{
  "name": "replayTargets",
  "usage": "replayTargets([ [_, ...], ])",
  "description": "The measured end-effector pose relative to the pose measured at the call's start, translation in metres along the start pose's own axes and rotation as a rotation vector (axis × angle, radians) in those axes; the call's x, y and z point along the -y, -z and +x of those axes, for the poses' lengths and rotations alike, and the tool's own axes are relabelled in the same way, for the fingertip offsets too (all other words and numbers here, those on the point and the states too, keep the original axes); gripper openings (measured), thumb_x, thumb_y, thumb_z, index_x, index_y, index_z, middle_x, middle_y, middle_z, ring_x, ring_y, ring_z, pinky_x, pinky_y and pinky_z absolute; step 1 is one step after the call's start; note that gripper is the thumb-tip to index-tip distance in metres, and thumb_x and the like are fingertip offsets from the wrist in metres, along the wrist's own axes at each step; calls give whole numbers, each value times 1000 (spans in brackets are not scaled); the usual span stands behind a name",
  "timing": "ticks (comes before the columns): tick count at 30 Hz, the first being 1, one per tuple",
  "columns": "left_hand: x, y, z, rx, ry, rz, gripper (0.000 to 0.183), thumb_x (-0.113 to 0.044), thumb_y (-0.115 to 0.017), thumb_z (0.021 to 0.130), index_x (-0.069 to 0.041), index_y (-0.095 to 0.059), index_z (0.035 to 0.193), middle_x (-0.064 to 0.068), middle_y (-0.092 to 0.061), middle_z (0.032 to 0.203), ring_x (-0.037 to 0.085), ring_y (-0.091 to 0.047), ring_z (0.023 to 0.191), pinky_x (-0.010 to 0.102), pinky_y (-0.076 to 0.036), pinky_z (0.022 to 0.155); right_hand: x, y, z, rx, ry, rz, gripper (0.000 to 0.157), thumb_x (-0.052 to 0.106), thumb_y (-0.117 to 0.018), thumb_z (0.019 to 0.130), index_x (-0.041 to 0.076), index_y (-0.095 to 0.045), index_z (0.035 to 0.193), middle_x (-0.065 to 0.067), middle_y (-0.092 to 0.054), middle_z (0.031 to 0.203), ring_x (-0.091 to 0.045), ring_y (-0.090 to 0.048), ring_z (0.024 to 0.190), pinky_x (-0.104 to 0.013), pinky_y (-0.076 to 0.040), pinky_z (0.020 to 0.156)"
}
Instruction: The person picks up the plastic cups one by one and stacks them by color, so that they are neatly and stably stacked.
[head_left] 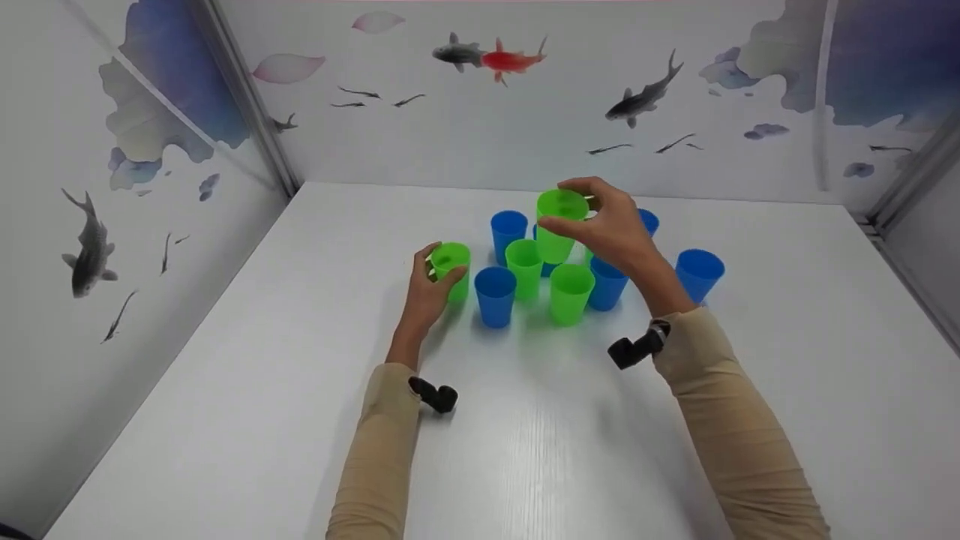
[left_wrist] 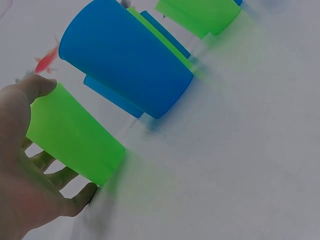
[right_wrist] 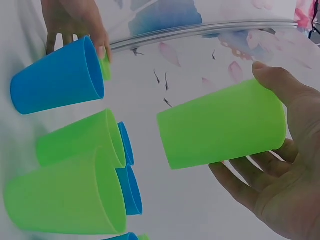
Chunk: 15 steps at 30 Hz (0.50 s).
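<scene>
My left hand (head_left: pixel 427 295) grips a green cup (head_left: pixel 453 259) that stands upright on the table, at the left end of a group of cups. In the left wrist view the thumb lies at this green cup's (left_wrist: pixel 75 135) rim and the fingers wrap its far side. Raised above the group, my right hand (head_left: pixel 611 225) holds another green cup (head_left: pixel 559 225) between thumb and fingers near the rim. The right wrist view shows that lifted green cup (right_wrist: pixel 222 125) apart from the others. Right beside the left hand's cup stands a blue cup (head_left: pixel 495 298).
Several more cups stand below the raised one, among them green cups (head_left: pixel 571 296) (head_left: pixel 524 270) and a blue cup (head_left: pixel 508 232). Another blue cup (head_left: pixel 699 274) stands apart at the right. The white table (head_left: pixel 510 450) meets printed walls (head_left: pixel 480 142) at the back and left.
</scene>
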<state>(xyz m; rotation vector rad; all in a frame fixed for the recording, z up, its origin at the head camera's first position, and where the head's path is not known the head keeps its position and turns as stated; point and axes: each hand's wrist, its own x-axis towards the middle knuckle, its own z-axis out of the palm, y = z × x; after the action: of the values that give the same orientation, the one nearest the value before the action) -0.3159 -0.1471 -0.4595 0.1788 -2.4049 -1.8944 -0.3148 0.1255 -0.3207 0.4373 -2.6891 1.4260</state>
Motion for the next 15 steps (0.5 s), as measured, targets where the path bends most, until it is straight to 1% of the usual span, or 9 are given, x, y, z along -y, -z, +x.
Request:
replayTargets([
  [5, -1, -2, 0, 1, 15, -1, 70, -40, -65, 97, -26, -28, 154, 11, -29, 164, 33, -33, 149, 47, -34, 122, 6, -10, 10, 9, 11, 32, 76, 54, -77, 83, 20, -50, 145, -5, -54, 145, -24, -50, 130, -45, -51, 104],
  [9, 0, -1, 0, 5, 4, -6, 69, -40, -65, 97, -26, -28, 154, 12, -31, 162, 31, -35, 148, 46, -34, 121, 14, -18, 18, 2, 32, 46, 73, 51, -77, 84, 20, -51, 145, -4, -55, 144, -23, -50, 130, -43, -51, 105],
  [15, -1, -2, 0, 12, 10, -10, 68, -38, -64, 98, -27, -28, 154, 12, -33, 161, 30, -37, 146, 45, -35, 121, 28, -30, 31, 41, 60, 58, 72, 52, -75, 85, 21, -51, 146, -3, -54, 146, -20, -51, 130, -40, -48, 108],
])
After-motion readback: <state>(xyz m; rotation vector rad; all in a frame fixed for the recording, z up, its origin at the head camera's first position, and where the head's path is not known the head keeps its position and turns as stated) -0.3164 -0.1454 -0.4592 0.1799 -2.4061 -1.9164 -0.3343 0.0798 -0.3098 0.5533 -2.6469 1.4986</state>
